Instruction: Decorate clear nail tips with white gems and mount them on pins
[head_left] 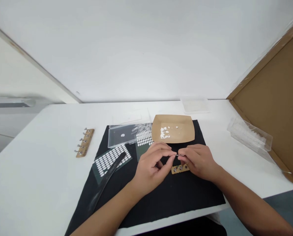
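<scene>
Above the black cloth point(181, 200), my left hand point(155, 164) and my right hand point(198, 160) meet fingertip to fingertip. Between their pinched fingers is a small, thin metal piece point(179, 155), too small to identify. My right fingers cover part of it, while the left thumb and forefinger pinch its left end. Just below the hands lies a small wooden block point(174, 170) with shiny metal parts on it, its right end hidden by my right hand. Beyond the hands stands a brown paper tray point(188, 132) holding small white oval pieces.
Sheets of white oval stickers point(110, 160) lie left of my hands, crossed by a black curved strip point(104, 180). Behind is a clear case point(109, 139) with thin plastic slips. Another wooden block point(85, 142) with metal pieces sits left; a clear box point(249, 134) stands right near cardboard point(276, 95).
</scene>
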### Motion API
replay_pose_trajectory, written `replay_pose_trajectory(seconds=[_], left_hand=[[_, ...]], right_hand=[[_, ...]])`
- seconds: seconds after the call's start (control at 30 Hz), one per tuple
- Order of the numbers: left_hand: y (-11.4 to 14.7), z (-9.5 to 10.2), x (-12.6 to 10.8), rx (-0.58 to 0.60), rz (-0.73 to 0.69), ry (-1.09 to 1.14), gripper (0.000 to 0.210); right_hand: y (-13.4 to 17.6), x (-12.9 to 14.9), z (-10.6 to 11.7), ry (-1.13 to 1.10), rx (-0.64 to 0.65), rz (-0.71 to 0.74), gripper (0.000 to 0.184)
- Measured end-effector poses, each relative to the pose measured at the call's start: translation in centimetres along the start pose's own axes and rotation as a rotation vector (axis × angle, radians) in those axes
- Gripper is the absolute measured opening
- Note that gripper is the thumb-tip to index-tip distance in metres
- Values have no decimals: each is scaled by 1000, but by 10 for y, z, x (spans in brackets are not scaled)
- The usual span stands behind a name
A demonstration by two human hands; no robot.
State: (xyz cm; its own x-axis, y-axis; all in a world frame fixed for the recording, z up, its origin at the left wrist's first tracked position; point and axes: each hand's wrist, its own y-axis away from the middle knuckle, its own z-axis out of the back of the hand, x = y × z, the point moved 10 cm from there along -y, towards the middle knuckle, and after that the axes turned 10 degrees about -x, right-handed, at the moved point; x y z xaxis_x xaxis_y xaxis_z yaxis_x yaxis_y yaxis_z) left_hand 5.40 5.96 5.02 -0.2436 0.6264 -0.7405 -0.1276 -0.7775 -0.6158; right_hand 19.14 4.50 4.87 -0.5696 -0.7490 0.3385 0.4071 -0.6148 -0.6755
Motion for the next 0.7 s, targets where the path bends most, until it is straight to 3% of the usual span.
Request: replay_pose_trajectory(seconds=[0.43,0.57,0.7], left_hand=[[1,-1,-1,-5,20,-58,9],[1,-1,5,5,106,-15,8],[5,-4,18,33,279,97,10]], right_hand=[[0,0,-6,-39,58,-53,24],[2,-4,-11,-148,101,-137,25],[6,-10,-20,-312,177,-281,25]])
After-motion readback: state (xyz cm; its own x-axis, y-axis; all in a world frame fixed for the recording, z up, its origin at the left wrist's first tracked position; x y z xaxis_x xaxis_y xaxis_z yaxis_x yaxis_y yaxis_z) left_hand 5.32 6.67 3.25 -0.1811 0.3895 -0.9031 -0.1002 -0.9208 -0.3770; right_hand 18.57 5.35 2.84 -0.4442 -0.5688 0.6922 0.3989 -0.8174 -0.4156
